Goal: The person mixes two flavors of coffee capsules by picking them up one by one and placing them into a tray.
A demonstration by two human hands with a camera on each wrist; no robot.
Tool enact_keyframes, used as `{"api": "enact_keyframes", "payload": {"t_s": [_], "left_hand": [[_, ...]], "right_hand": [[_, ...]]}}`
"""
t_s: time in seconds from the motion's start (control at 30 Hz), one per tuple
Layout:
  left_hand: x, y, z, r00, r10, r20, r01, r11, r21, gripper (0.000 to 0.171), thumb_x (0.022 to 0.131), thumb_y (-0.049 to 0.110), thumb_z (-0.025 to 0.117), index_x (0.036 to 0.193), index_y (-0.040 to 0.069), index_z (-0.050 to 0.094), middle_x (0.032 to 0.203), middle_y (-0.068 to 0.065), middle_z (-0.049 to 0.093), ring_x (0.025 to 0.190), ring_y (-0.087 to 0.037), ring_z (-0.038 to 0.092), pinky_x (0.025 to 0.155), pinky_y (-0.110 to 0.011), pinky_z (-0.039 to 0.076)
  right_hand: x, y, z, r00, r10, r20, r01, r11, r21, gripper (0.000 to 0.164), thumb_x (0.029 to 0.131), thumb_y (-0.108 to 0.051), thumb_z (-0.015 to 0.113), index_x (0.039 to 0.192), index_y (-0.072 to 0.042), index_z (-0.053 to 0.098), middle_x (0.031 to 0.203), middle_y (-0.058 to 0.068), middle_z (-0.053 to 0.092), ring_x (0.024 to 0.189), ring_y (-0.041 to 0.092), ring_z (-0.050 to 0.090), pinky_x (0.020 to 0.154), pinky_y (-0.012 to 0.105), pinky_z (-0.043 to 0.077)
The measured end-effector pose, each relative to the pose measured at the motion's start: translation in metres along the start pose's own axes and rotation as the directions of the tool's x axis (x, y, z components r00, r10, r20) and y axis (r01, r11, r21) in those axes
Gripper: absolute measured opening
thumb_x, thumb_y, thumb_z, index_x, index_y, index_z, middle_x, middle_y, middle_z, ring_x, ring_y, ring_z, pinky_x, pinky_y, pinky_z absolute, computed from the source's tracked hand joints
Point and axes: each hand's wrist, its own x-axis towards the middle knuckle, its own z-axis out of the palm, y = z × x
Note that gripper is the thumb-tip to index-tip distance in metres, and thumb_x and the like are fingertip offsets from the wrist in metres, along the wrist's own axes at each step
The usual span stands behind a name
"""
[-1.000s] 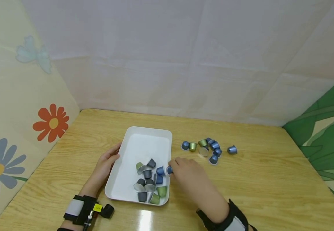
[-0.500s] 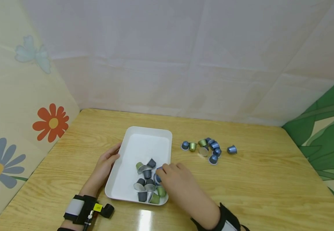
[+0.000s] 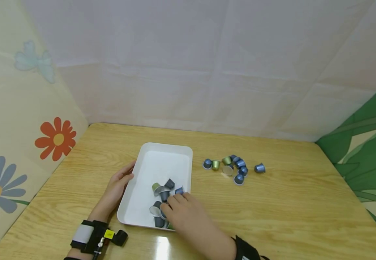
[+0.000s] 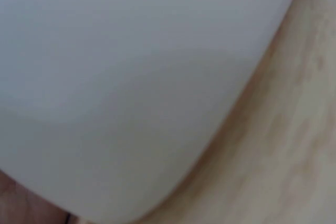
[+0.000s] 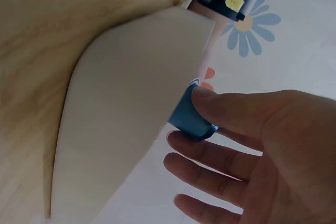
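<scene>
If the white tray [image 3: 162, 159] is read as a clock face with twelve at its far edge, the red flower [image 3: 58, 139] printed on the left wall [image 3: 9, 108] lies toward ten. Toward eight, a black wrist strap [image 3: 93, 236] circles the left forearm. The left hand [image 3: 118, 186] is at nine, its relaxed fingers laid along the tray's outer side and its thumb touching the rim.

Inside, a green capsule [image 3: 156, 187] lies near the dial's centre, with dark grey capsules [image 3: 165, 196] beside it and down toward six; a blue capsule in the tray [image 3: 179, 190] shows near three. From five, the right hand [image 3: 186, 218] reaches over the rim, hiding part of the heap; the right wrist view shows thumb and forefinger pinching a blue capsule [image 5: 191, 116], the other fingers spread apart.

On the wooden table [image 3: 292, 209], toward half past two, lies a cluster: two green capsules [image 3: 215, 165], one with a pale lid [image 3: 227, 170] showing, and several blue ones [image 3: 240, 163]. Farther right, near three, a lone blue capsule [image 3: 259, 168] lies tilted.
</scene>
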Motion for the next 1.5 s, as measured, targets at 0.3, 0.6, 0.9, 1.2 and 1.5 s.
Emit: {"api": "enact_keyframes", "payload": {"t_s": [0.3, 0.6, 0.9, 1.2, 1.5], "left_hand": [[0.001, 0.001, 0.0, 1.0, -0.002, -0.003, 0.002, 1.0, 0.015, 0.05, 0.105, 0.009, 0.039, 0.155, 0.004, 0.031, 0.16, -0.012, 0.029, 0.142, -0.026, 0.032, 0.092, -0.014, 0.043], [0.001, 0.0, 0.0, 1.0, 0.0, -0.008, 0.0, 1.0, 0.02, 0.05, 0.105, 0.01, 0.039, 0.155, 0.004, 0.031, 0.16, -0.012, 0.029, 0.142, -0.025, 0.032, 0.092, -0.013, 0.043], [0.0, 0.001, 0.0, 1.0, 0.008, -0.004, -0.008, 1.0, 0.012, 0.05, 0.105, 0.009, 0.039, 0.154, 0.003, 0.031, 0.159, -0.013, 0.029, 0.141, -0.026, 0.033, 0.092, -0.014, 0.043], [-0.002, 0.0, 0.0, 1.0, 0.003, -0.004, -0.003, 1.0, 0.012, 0.05, 0.105, 0.01, 0.04, 0.155, 0.004, 0.031, 0.16, -0.012, 0.029, 0.141, -0.025, 0.033, 0.092, -0.014, 0.043], [-0.002, 0.001, 0.0, 1.0, 0.01, 0.002, -0.011, 1.0, 0.014, 0.05, 0.105, 0.01, 0.039, 0.155, 0.004, 0.031, 0.159, -0.012, 0.029, 0.141, -0.025, 0.033, 0.092, -0.014, 0.043]], "right_hand": [[0.001, -0.011, 0.003, 0.999, -0.042, 0.03, 0.043, 0.999, -0.015, 0.02, 0.092, -0.023, 0.068, 0.112, -0.021, 0.07, 0.098, -0.005, 0.063, 0.089, 0.011, 0.057, 0.075, 0.027, 0.045], [0.0, -0.015, 0.004, 0.998, -0.054, 0.019, 0.055, 0.999, -0.002, 0.013, 0.093, -0.022, 0.066, 0.106, -0.02, 0.068, 0.095, -0.005, 0.061, 0.087, 0.012, 0.055, 0.075, 0.027, 0.043], [0.0, -0.015, 0.003, 0.997, -0.049, 0.057, 0.048, 0.999, 0.015, 0.012, 0.094, -0.023, 0.066, 0.105, -0.019, 0.066, 0.097, -0.005, 0.062, 0.089, 0.012, 0.056, 0.078, 0.028, 0.045], [0.0, -0.01, 0.002, 0.999, 0.009, 0.036, -0.009, 1.0, 0.004, 0.012, 0.093, -0.024, 0.068, 0.104, -0.019, 0.068, 0.097, -0.005, 0.063, 0.09, 0.012, 0.057, 0.08, 0.031, 0.049], [-0.003, 0.017, -0.003, 0.986, 0.16, 0.05, -0.162, 0.986, 0.035, 0.033, 0.095, -0.042, 0.063, 0.111, -0.014, 0.07, 0.101, 0.001, 0.066, 0.092, 0.017, 0.063, 0.081, 0.034, 0.052]]}}
